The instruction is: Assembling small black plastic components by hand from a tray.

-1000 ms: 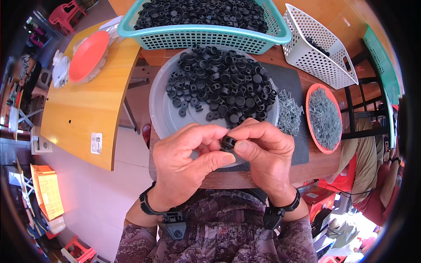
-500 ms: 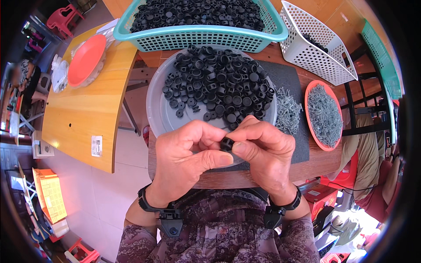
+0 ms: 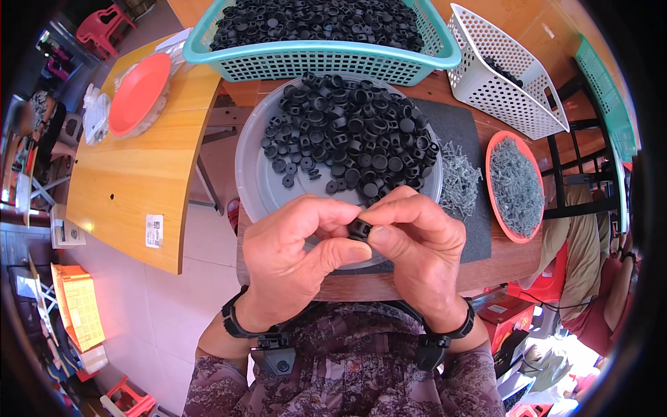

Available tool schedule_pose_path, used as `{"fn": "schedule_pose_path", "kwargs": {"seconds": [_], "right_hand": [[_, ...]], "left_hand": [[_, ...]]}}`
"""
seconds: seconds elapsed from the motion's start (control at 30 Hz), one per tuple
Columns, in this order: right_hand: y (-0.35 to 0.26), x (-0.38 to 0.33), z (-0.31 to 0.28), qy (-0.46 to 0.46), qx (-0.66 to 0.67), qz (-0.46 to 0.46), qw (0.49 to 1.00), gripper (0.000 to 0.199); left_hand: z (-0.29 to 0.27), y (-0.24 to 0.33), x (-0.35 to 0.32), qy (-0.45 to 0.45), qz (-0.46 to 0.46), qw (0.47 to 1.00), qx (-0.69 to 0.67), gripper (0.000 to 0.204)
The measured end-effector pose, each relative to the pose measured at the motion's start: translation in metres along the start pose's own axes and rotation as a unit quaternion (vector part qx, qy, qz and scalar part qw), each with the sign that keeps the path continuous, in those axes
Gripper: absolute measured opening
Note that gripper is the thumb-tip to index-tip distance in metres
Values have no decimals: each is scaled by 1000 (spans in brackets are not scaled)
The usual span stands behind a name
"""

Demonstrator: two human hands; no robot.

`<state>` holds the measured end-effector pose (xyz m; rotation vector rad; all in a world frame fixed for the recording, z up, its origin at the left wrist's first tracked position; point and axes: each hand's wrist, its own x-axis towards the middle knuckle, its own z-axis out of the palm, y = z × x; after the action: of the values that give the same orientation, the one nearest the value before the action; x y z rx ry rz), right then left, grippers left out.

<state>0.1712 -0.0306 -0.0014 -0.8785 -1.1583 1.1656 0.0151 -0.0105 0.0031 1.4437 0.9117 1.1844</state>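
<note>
On a brown table (image 3: pixel 361 286), a pale tub (image 3: pixel 256 191) holds black pieces (image 3: pixel 347 132), a teal basket (image 3: pixel 319 61) beyond — over the tub's near side, the left hand (image 3: pixel 288 250) and right hand (image 3: pixel 422 247), both nearly closed, pinch one black fitting (image 3: pixel 358 229).

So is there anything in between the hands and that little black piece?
Nothing that I can see. The small black piece is right at the fingertips of the left hand and right hand, which partly hide it. The heap of black parts lies beyond the hands, not between.
</note>
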Motion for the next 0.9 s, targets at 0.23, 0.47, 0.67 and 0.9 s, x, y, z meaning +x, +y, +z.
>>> {"fn": "schedule_pose_path", "kwargs": {"seconds": [0.23, 0.47, 0.67, 0.9], "right_hand": [[1, 0, -1, -5, -32, -33, 999, 20], [1, -5, 0, -13, -24, -19, 999, 18], [1, -3, -2, -15, -49, -39, 998, 16], [-4, 0, -9, -26, -93, -64, 993, 15]], "left_hand": [[-1, 0, 4, -27, 71, 993, 91, 30], [-2, -1, -2, -45, 26, 996, 73, 26], [-4, -2, 4, -69, 111, 977, 170, 28], [0, 0, 14, -83, 188, 957, 205, 28]]}}
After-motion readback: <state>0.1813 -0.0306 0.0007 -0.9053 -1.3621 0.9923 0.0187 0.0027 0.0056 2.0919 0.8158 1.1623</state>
